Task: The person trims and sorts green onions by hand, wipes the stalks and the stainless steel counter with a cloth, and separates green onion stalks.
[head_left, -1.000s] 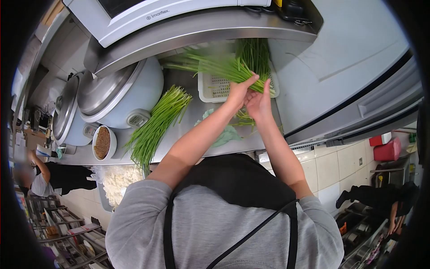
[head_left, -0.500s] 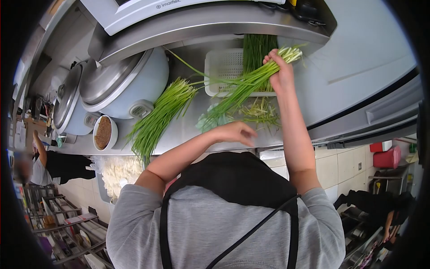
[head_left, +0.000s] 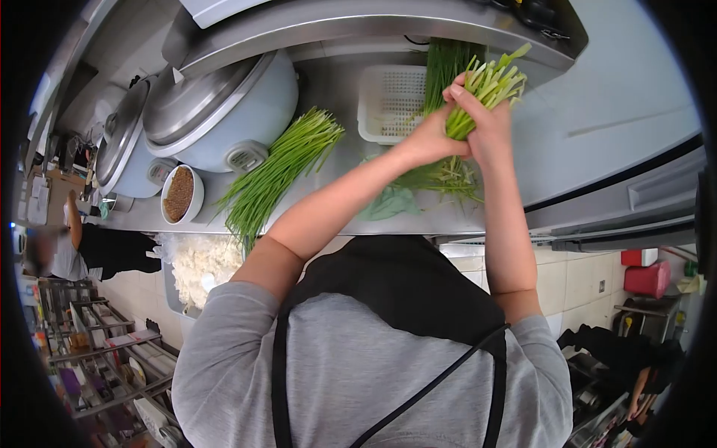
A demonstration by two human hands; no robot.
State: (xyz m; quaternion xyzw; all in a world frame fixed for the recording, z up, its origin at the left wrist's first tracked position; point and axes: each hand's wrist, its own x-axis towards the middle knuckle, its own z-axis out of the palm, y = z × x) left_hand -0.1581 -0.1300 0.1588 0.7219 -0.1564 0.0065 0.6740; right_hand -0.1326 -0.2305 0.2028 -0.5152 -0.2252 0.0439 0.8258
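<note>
Well, the steel table [head_left: 142,216] is running across the view in front of the person; toward its left, a large lidded cooker [head_left: 231,112] is standing beside a smaller-looking lidded cooker [head_left: 127,142]; just right of the large one, a loose bunch of green stalks [head_left: 280,175] is lying slantwise, its thin tips reaching the near edge. Below that edge, a tub of whitish shreds [head_left: 202,272] is sitting; farther back on the table, a white perforated basket [head_left: 392,101] is resting, with a darker green bunch [head_left: 446,67] lying at its right side. The held bunch [head_left: 493,82] is rising out of both hands, just right of the basket, its pale cut ends fanning up and to the right; it is tilting and touching both palms. Under the hands, stalk trimmings [head_left: 455,178] are lying scattered beside a crumpled pale green cloth [head_left: 392,203]; a white bowl of brown grains [head_left: 181,196] is standing near the cookers. The left grip [head_left: 435,140] is curving narrowly around the lower part of the held bunch; the right grip [head_left: 487,127] is closing round it from the other side, the hands meeting, some fingers hiding behind the stalks.
</note>
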